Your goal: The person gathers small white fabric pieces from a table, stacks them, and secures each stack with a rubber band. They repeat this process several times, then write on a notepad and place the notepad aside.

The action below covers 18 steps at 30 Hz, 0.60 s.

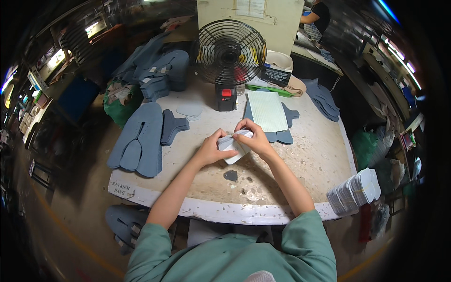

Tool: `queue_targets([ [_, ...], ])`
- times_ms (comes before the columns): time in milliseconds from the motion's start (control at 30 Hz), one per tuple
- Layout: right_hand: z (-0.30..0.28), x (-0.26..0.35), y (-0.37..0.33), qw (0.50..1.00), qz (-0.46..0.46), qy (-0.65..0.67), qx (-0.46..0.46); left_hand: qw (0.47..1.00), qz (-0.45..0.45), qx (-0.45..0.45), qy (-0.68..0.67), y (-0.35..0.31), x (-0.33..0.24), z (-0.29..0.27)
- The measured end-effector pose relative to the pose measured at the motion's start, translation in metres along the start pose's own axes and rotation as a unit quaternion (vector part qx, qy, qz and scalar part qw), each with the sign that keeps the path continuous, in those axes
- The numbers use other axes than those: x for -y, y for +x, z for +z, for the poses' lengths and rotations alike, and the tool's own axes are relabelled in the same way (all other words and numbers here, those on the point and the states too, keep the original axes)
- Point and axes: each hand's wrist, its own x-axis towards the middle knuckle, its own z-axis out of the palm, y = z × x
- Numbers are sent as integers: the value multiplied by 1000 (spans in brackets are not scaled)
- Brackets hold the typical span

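Over the middle of the worktable (291, 174), both hands grip a small stack of white flat pieces (233, 158). My left hand (210, 151) wraps its left side, the thumb lying across the front. From the other side my right hand (256, 139) pinches the upper edge between bent fingers and thumb. The pieces look thin and round-cornered, tilted toward me; their far side is hidden by the fingers. Just below them on the tabletop lies a dark grey scrap (230, 176).
A black caged fan (229, 54) stands behind my hands. Blue-grey cut pieces lie stacked at the left (138, 141), with a dark T-shaped stack (174, 127) beside them. A pale gridded sheet (268, 112) covers more pieces. Bundled white pieces (353, 190) stand at the right corner.
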Motion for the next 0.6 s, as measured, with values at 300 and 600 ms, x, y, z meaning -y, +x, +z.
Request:
queue_targets([
  [300, -92, -40, 10, 781, 180, -518, -298, 967, -141, -192, 86, 10, 22, -35],
  [600, -104, 12, -16, 826, -159, -404, -360, 882, 112, -319, 330, 7, 19, -33],
])
